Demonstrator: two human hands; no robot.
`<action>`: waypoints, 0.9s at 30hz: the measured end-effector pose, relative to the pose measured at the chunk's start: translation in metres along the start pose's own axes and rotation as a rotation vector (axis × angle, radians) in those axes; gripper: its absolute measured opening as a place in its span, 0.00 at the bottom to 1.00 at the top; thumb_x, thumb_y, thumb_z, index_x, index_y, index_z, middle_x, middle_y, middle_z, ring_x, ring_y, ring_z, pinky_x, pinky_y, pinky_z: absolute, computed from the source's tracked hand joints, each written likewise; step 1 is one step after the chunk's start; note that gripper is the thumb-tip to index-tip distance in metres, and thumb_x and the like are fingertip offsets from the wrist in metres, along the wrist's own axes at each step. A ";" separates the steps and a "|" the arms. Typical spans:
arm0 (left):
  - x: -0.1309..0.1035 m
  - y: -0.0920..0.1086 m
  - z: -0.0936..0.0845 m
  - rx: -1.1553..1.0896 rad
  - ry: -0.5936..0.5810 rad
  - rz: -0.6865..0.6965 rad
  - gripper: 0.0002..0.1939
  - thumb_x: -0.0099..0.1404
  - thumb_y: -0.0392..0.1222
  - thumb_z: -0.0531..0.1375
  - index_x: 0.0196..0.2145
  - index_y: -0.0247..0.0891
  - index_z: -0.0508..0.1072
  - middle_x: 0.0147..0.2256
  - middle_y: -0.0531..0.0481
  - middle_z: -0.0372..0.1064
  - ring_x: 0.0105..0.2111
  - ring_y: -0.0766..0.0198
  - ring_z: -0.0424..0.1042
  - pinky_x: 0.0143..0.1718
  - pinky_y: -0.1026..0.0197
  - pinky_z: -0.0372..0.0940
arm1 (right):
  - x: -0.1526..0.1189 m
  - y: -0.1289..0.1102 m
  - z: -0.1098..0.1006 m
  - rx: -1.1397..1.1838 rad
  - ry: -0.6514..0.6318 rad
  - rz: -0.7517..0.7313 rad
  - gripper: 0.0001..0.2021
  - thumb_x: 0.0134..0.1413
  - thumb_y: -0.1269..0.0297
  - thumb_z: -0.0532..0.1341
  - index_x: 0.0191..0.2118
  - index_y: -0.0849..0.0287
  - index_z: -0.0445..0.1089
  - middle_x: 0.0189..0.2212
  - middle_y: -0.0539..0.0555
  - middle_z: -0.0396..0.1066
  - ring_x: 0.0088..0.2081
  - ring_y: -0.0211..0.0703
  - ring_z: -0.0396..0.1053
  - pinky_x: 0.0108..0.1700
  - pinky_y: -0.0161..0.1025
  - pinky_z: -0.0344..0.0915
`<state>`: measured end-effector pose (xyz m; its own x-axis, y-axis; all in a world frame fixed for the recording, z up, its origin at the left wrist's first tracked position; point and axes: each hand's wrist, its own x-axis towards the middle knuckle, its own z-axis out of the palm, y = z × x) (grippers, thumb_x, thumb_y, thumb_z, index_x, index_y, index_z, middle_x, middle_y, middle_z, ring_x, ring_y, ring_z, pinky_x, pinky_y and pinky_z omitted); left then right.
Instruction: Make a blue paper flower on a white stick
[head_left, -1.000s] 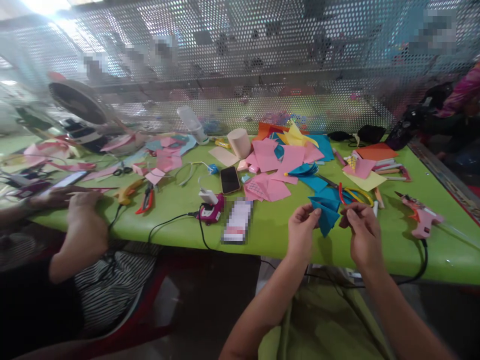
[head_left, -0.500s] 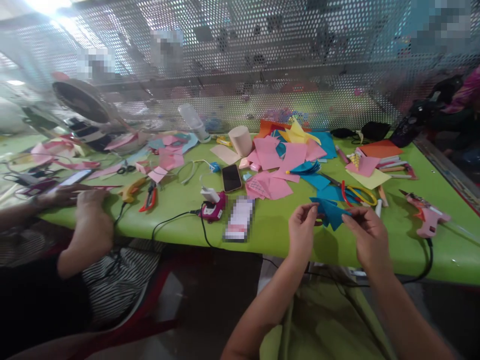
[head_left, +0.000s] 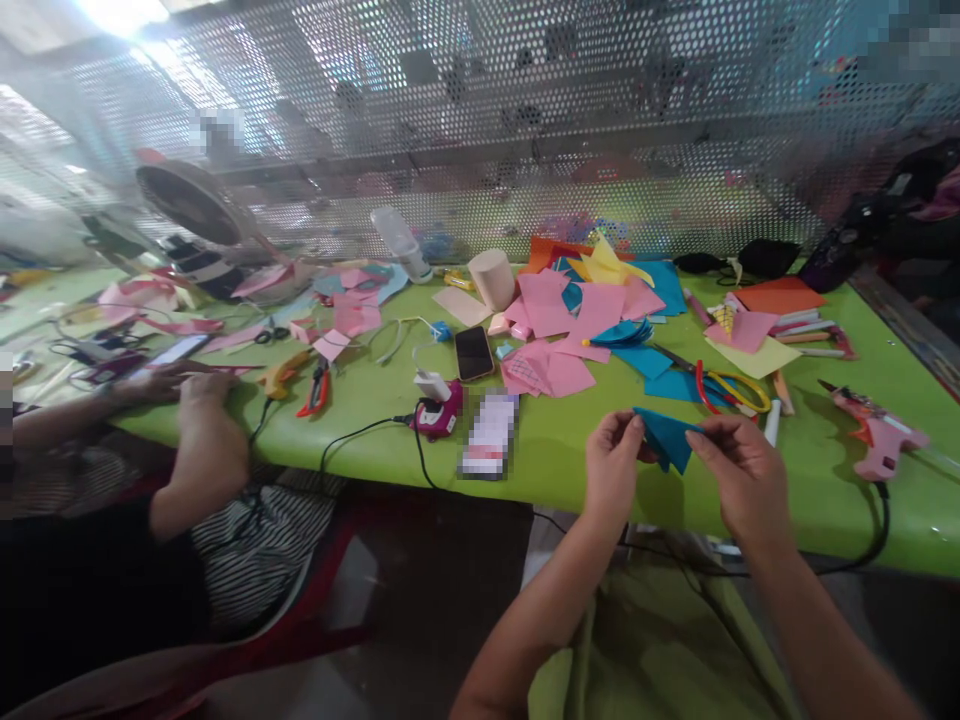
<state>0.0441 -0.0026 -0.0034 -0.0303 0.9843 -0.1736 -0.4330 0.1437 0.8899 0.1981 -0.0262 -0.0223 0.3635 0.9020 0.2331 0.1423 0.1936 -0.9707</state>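
Between my two hands, above the front of the green table (head_left: pixel 555 440), is a folded piece of blue felt or paper (head_left: pixel 669 438); which material it is I cannot tell. My left hand (head_left: pixel 615 462) pinches its left corner between thumb and fingers. At the right corner, my right hand (head_left: pixel 742 470) grips it the same way. Scissors with red and yellow handles (head_left: pixel 739 390) lie just beyond my right hand. More blue sheets (head_left: pixel 643 364) and a blue fringed piece with a yellow tip (head_left: pixel 626 335) rest behind the held piece.
A pink glue gun (head_left: pixel 874 432) lies at the right with its black cord over the table edge. Left of my hands are a lit phone (head_left: pixel 489 435), a dark phone (head_left: pixel 474 354) and a magenta power socket (head_left: pixel 439 410). Another person's hands (head_left: pixel 206 395) work at far left.
The blue piece now shows a flatter, triangular face instead of several sticking-out points. Both hands keep their pinch on it. The view has shifted slightly, moving the scene right.
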 end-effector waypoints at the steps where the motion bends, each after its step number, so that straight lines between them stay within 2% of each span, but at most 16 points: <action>1: -0.001 0.001 0.000 -0.002 -0.004 -0.004 0.26 0.59 0.63 0.73 0.36 0.37 0.74 0.26 0.56 0.68 0.21 0.69 0.69 0.26 0.64 0.66 | 0.000 0.000 0.000 -0.002 -0.001 0.001 0.13 0.56 0.53 0.76 0.39 0.53 0.76 0.30 0.47 0.74 0.32 0.42 0.71 0.36 0.40 0.68; 7: -0.006 0.005 -0.001 -0.015 -0.026 -0.006 0.26 0.60 0.63 0.72 0.36 0.37 0.73 0.25 0.56 0.68 0.21 0.69 0.70 0.27 0.65 0.66 | -0.002 -0.004 -0.001 -0.022 -0.003 0.009 0.13 0.57 0.53 0.76 0.39 0.52 0.77 0.31 0.47 0.74 0.32 0.42 0.71 0.36 0.40 0.67; 18: -0.007 0.008 -0.003 -0.004 -0.067 0.003 0.27 0.62 0.63 0.71 0.42 0.35 0.78 0.26 0.53 0.72 0.22 0.68 0.71 0.28 0.64 0.67 | -0.001 -0.009 -0.001 -0.072 0.001 -0.008 0.12 0.57 0.52 0.75 0.39 0.52 0.77 0.31 0.48 0.75 0.33 0.43 0.72 0.36 0.40 0.68; 27: -0.008 0.006 -0.004 0.001 -0.044 0.036 0.23 0.63 0.60 0.71 0.40 0.35 0.79 0.28 0.51 0.72 0.27 0.67 0.71 0.31 0.64 0.65 | -0.003 -0.011 -0.002 -0.080 -0.013 0.003 0.12 0.58 0.52 0.75 0.39 0.52 0.77 0.32 0.49 0.75 0.35 0.44 0.73 0.39 0.41 0.70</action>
<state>0.0382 -0.0104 0.0020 -0.0059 0.9925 -0.1222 -0.4313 0.1077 0.8957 0.1973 -0.0321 -0.0124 0.3523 0.9074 0.2293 0.2150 0.1600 -0.9634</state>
